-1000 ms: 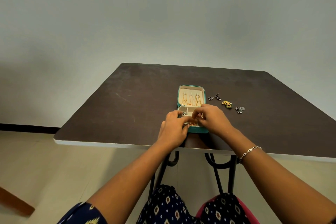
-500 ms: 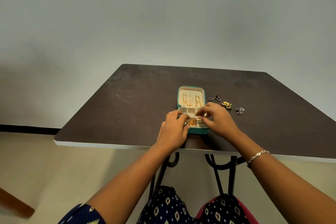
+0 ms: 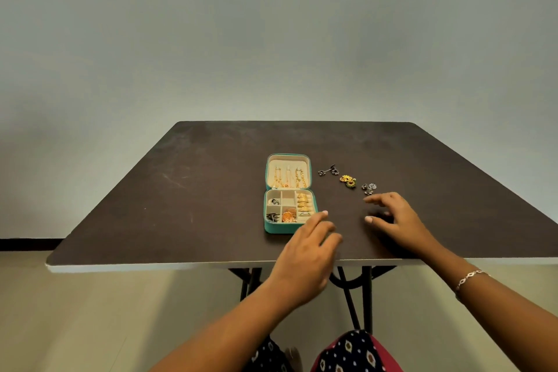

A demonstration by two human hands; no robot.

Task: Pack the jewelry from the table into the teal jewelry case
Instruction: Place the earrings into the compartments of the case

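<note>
Head view: the case [image 3: 276,228] lies open on the table [image 3: 181,190]. The pieces in its compartments are too small to name. Its 5 o'clock corner is covered by the left hand [image 3: 305,254], fingers loose, holding nothing. The right hand [image 3: 398,220], spread and empty, sits just at 6 o'clock of the silver earrings [image 3: 369,188]. The gold earrings [image 3: 348,180] and dark earrings [image 3: 327,171] trail toward 10 o'clock. Bare tabletop lies at 9 o'clock of the case, and the front edge is near.
</note>
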